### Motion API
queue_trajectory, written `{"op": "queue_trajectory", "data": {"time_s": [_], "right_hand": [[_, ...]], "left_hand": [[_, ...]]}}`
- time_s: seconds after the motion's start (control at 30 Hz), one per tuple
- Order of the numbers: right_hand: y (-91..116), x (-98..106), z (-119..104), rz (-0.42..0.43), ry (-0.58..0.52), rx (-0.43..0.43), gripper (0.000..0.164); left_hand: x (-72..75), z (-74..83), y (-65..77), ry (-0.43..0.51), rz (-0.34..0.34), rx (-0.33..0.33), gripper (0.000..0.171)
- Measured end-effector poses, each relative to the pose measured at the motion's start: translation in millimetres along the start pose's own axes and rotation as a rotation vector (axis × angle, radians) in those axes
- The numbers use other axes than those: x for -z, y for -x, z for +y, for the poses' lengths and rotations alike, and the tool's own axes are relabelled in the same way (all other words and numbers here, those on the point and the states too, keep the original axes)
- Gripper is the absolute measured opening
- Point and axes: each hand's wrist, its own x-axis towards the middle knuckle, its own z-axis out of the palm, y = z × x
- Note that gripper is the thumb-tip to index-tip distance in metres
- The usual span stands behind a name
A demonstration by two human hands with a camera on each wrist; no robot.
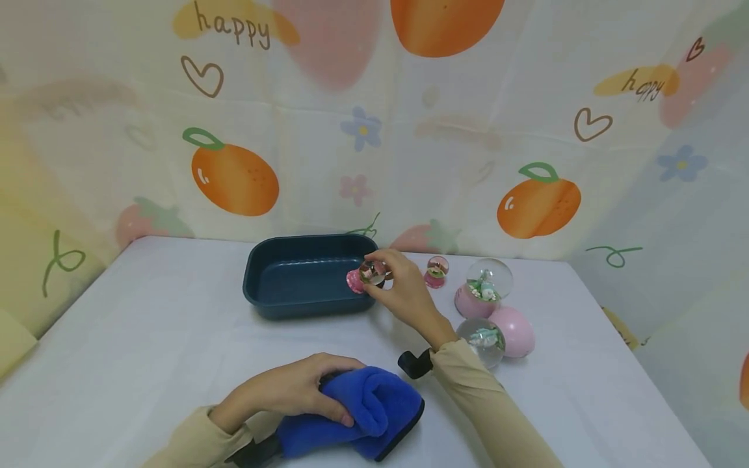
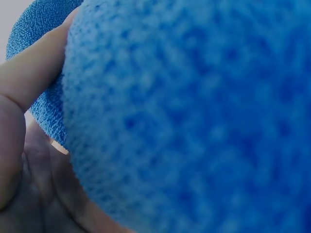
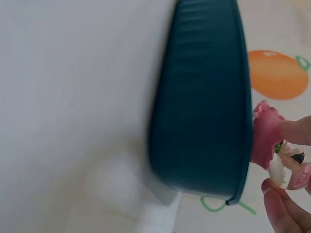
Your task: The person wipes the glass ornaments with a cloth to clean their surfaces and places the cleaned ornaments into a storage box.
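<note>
While the left grip (image 1: 295,389) holds cloth (image 1: 365,406), the right grip (image 1: 405,287) pinches a globe (image 1: 372,270) at one end of the tub (image 1: 316,309).

— Anything to read up there?
— Yes: "happy" (image 1: 234,29), lowercase and brown, as if handwritten, on a yellow blot (image 1: 225,9) printed at the upper left of the patterned backdrop (image 1: 316,146).
— Only once?
— Twice. Another "happy" (image 1: 643,86) at the right, smaller, likewise lowercase, on a second yellow blot (image 1: 611,85), running slightly downhill.
— And at far left, on the faded reddish blot (image 1: 108,93)?
— Only pale marks (image 1: 56,111), too faint to make out.
</note>
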Motion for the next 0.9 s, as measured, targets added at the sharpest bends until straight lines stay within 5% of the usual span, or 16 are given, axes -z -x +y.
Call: {"op": "queue_trajectory", "data": {"time_s": [0.63,0.9], "right_hand": [[-22,-17,11,-0.187,0.025,-0.096,0.042],[-28,-19,15,-0.223,0.085,-0.070,0.039]], "left_hand": [[-1.8,-1.4,-1.5,-0.002,0.017,0.008,0.048],[-2.3,0.2,-1.4,-0.003,0.013,-0.006,0.047]]}}
